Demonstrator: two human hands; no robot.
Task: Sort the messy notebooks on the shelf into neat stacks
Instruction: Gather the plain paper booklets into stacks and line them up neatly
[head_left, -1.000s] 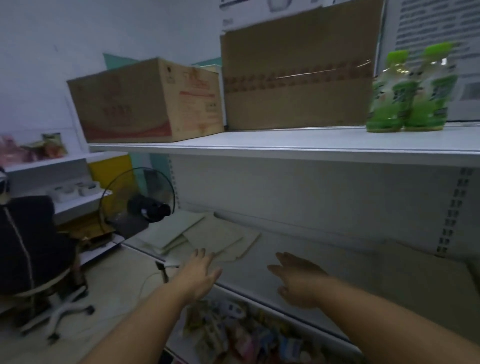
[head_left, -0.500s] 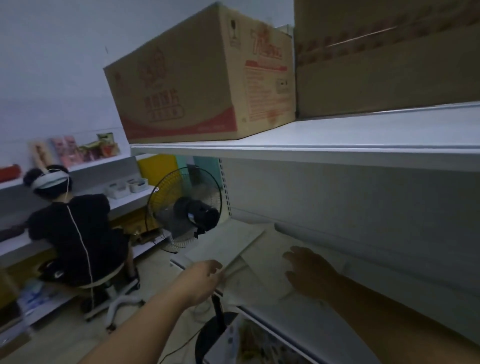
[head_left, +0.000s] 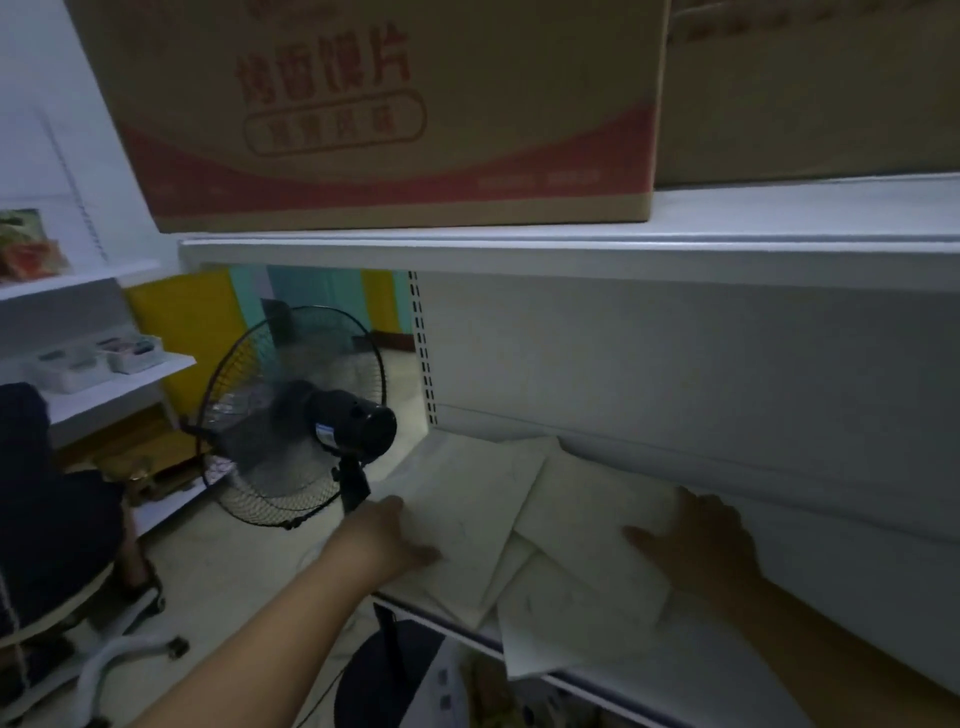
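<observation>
Three pale notebooks lie overlapping and askew on the dim white shelf (head_left: 737, 696). The left notebook (head_left: 467, 519) reaches the shelf's left end. A middle notebook (head_left: 587, 514) lies across it, and a lower one (head_left: 566, 618) juts over the front edge. My left hand (head_left: 395, 540) rests on the left notebook's left edge, fingers flat on the cover. My right hand (head_left: 696, 545) lies flat on the middle notebook's right side, fingers spread.
A black standing fan (head_left: 296, 426) stands right beside the shelf's left end, its pole by my left wrist. The upper shelf (head_left: 571, 249) hangs low overhead with two cardboard boxes (head_left: 395, 114). A seated person in black (head_left: 47, 519) is at far left.
The view has swung left and closer to the notebooks. Both hands have moved forward from the air onto the covers, left hand on the left notebook, right hand on the middle one.
</observation>
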